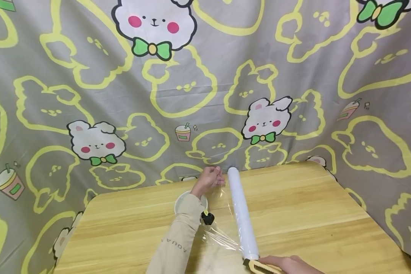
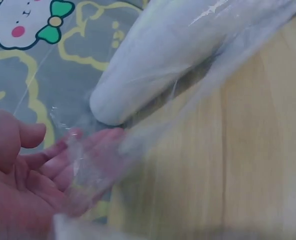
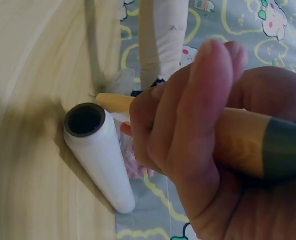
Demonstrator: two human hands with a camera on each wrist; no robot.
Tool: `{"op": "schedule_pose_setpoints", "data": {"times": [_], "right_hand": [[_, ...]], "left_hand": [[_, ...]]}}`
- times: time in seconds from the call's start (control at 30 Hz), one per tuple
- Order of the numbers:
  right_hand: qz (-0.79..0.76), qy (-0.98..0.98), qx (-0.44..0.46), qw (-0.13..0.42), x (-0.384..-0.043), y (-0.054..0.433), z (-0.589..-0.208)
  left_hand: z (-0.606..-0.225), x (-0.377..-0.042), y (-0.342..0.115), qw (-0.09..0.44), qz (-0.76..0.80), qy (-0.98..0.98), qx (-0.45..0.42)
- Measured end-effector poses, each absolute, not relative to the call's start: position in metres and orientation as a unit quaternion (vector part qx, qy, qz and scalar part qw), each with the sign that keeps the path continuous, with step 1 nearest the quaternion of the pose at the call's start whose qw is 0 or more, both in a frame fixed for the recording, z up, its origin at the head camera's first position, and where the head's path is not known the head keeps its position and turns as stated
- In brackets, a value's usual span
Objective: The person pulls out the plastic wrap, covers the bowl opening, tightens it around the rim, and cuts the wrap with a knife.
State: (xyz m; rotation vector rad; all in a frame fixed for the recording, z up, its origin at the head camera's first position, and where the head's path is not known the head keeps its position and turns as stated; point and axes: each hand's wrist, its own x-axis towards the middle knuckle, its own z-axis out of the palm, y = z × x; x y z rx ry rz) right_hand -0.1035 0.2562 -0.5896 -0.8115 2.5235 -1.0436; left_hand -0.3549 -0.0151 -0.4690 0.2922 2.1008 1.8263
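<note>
A white roll of cling film [image 1: 241, 213] lies lengthwise on the table, its hollow core end facing the right wrist camera. A loose sheet of clear film [image 1: 222, 238] stretches leftward from it. Beside the roll's far end is my left hand [image 1: 210, 179]; in the left wrist view its fingers [image 2: 62, 165] extend with thumb apart, and film lies across them. My right hand [image 3: 188, 120] grips a yellow utility knife [image 3: 243, 137] with a dark end, held at the roll's near end. Whether the knife touches the film, I cannot tell.
A white bowl [image 1: 179, 203] stands under the left forearm, partly hidden by the sleeve [image 1: 178, 236]. A small black object [image 1: 207, 218] shows at the left cuff. Behind the wooden table [image 1: 305, 205] hangs a grey patterned curtain [image 1: 205, 95], which also runs along both sides.
</note>
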Motion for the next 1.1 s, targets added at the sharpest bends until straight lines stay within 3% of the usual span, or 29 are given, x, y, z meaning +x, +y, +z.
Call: {"op": "schedule_pose_setpoints", "data": {"times": [0.13, 0.3, 0.47, 0.67, 0.9, 1.1], "right_hand": [[-0.391, 0.866, -0.277, 0.144, -0.097, 0.266, -0.576], [-0.422, 0.858, -0.273, 0.103, -0.086, 0.248, -0.499], [-0.415, 0.882, -0.191, 0.116, -0.084, 0.21, -0.439], [-0.368, 0.909, -0.171, 0.089, -0.087, 0.187, -0.433], [-0.362, 0.904, -0.198, 0.109, -0.09, 0.181, -0.437], [-0.372, 0.895, -0.23, 0.082, -0.08, 0.183, -0.44]], "left_hand": [[-0.461, -0.354, -0.018, 0.163, 0.612, 0.766, 0.108], [-0.455, -0.355, -0.02, 0.153, 0.594, 0.781, 0.117], [-0.459, -0.357, -0.024, 0.129, 0.588, 0.789, 0.122], [-0.461, -0.358, -0.025, 0.083, 0.593, 0.794, 0.103], [-0.459, -0.356, -0.023, 0.087, 0.593, 0.793, 0.109], [-0.457, -0.355, -0.021, 0.087, 0.616, 0.778, 0.092]]}}
